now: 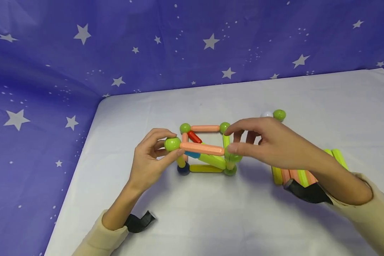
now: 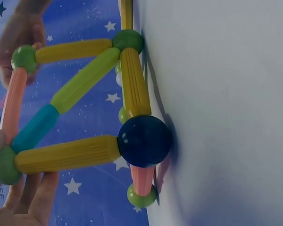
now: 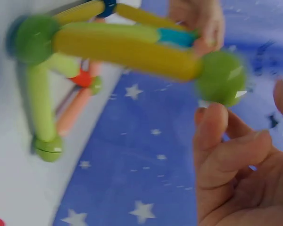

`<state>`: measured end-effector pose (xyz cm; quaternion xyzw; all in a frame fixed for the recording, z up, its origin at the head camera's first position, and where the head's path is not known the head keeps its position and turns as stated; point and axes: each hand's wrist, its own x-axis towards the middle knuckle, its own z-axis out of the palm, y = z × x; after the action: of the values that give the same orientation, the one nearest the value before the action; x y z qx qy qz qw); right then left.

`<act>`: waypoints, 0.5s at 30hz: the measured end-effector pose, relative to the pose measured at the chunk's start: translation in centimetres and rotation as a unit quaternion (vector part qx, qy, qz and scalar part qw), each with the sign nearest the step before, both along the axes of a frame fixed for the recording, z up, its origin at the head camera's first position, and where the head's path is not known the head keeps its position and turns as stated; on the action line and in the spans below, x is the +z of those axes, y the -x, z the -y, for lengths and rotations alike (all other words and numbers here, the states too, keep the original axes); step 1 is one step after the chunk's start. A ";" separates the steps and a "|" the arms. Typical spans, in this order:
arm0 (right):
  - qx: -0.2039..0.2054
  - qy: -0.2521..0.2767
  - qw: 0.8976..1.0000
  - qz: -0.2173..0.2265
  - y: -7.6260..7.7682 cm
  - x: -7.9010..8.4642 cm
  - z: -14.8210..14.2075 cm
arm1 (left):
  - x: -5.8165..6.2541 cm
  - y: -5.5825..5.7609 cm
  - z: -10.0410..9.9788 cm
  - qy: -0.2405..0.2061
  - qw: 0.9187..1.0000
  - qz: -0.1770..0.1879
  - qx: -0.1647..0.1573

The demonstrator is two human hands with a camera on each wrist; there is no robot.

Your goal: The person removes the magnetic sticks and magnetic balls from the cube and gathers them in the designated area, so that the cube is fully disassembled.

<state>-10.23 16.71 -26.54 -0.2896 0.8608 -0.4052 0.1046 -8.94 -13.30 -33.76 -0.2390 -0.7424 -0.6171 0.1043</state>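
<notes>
A frame of magnetic rods and balls stands on the white table. My left hand (image 1: 153, 153) pinches the upper left green ball (image 1: 172, 144) between thumb and fingers. From it an orange rod (image 1: 203, 148) runs across to the upper right green ball (image 3: 221, 77). My right hand (image 1: 268, 142) is beside that ball, fingertips close to it and thumb spread apart in the right wrist view. Yellow upright rods (image 2: 68, 154) join the top to a dark blue ball (image 2: 145, 141) and a green ball (image 2: 128, 42) below. A blue-and-lime diagonal (image 2: 40, 125) crosses the front face.
Behind, an orange rod (image 1: 205, 128) links two green balls at the frame's back, with a red rod (image 1: 195, 137) slanting inside. A white ball (image 1: 267, 114) and a green ball (image 1: 279, 115) lie beyond my right hand. Several loose rods (image 1: 293, 176) lie under my right forearm.
</notes>
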 end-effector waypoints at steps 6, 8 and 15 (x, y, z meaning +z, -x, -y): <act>0.024 -0.056 0.997 -0.056 -1.9 0.8 0.2 | 0.2 -0.5 -0.1 0.010 1.000 -0.002 -0.001; 0.026 -0.063 0.996 -0.059 -2.0 0.7 0.2 | 0.4 -0.6 -0.1 0.018 1.000 -0.010 -0.013; 0.024 -0.049 0.998 -0.037 -2.0 0.2 0.4 | 0.9 -0.7 -0.2 0.066 0.994 -0.046 -0.069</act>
<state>-8.22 16.30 -26.29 -0.3197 0.8757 -0.3487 0.0967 -8.23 -13.10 -32.89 -0.3245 -0.7574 -0.5610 0.0797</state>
